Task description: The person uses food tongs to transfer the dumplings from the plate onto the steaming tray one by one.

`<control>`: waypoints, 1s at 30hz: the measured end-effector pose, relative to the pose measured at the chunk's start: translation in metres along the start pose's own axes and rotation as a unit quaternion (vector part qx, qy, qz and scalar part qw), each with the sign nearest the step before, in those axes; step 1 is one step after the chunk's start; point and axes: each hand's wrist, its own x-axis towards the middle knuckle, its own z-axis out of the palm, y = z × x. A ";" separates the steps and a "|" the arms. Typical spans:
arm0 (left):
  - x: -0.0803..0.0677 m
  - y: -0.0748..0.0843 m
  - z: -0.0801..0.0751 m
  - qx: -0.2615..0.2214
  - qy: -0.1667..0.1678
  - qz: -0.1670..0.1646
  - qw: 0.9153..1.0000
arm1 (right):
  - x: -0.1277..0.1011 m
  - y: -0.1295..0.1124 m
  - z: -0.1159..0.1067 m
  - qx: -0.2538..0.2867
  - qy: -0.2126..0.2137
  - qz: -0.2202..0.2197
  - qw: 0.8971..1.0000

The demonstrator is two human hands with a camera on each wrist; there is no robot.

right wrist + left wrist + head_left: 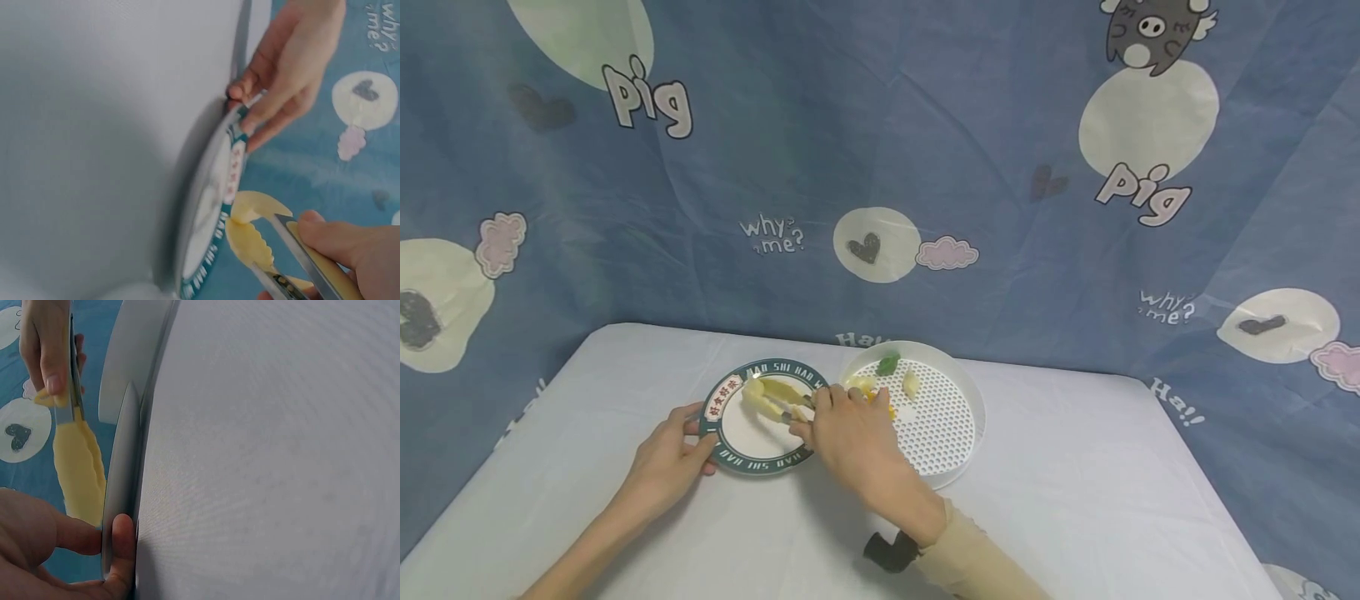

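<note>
1. A blue cartoon-print backdrop (925,150) with "pig" lettering, hearts and clouds hangs behind everything.
2. A table (1075,500) under a pale cloth carries the items.
3. A white perforated tray (943,417) sits on the table to the right of the plate, their rims nearly touching. Small food pieces lie at its far-left side, among them a green leaf (888,363) and a pale piece (912,384).
4. A round plate (752,433) with a dark green lettered rim lies left of the tray, flat on the cloth.
5. The right hand (850,437) reaches over the plate's right edge. Its fingers are curled and clamped on a pair of tongs (300,256) with yellow scalloped tips.
6. The left hand (670,462) steadies the plate at its left rim; the thumb lies on top of the rim, the fingers curl beneath, pinching the edge.
7. The tongs' tips stand over the plate's far half and close on a pale yellow food piece (752,389), which sits just above or on the plate; contact cannot be told.
</note>
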 end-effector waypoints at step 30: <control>0.000 0.000 0.001 0.004 0.000 -0.003 1.000 | -0.030 0.052 -0.025 0.033 0.011 0.053 0.998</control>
